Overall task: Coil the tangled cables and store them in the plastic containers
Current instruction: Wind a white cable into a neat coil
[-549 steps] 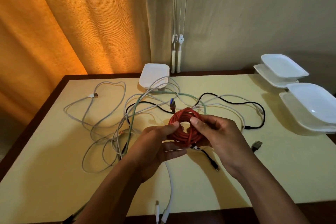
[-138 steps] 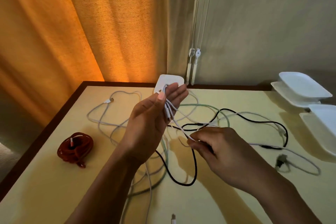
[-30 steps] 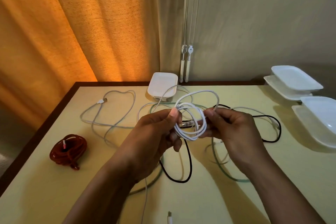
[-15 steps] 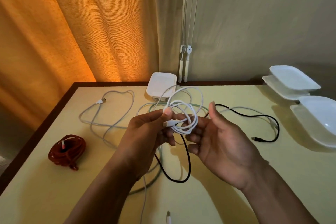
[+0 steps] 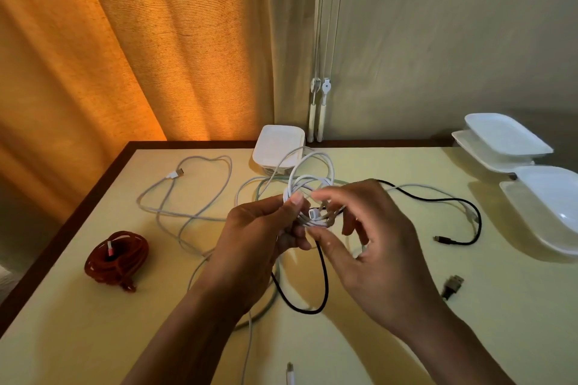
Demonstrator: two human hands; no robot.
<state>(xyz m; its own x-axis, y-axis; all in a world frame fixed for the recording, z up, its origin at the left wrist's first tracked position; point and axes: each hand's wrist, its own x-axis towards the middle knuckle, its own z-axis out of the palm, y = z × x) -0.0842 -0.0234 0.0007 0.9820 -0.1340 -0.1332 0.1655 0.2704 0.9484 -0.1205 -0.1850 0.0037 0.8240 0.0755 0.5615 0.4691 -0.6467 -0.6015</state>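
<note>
**Tucking the end on that white coil: go slow here**

You've got the white cable [image 5: 308, 197] bundled into a small coil, held up over the middle of the table [image 5: 391, 306], and this looks like the bit where the loose end gets secured. My take: keep the loops pinched flat so they don't spring apart, then pass the white plug [image 5: 313, 214] around or through the bundle and snug it. Don't yank, since thin cable like this probably kinks easily. Also check that the coil isn't snagged on the black cable [image 5: 323, 278], which loops on the table right under your hands, or it'll drag along when you lift away.

Pose-wise: your left hand [image 5: 259, 237] comes in from the near left, fingers closed, thumb and forefinger clamping the left side of the coil. Your right hand [image 5: 372, 234] comes in from the near right with fingers spread and curled, hovering at the coil's right side; it's a bit blurred, so I can't tell if the fingertips actually touch the cable. I'd call it not gripping.

The red coil [image 5: 117, 255] sits done at near left, still on the table, not stored. Open containers [image 5: 550, 212] wait at far right, a closed one [image 5: 278, 147] at the far middle. More white cable [image 5: 187, 197] lies loose at far left.
</note>
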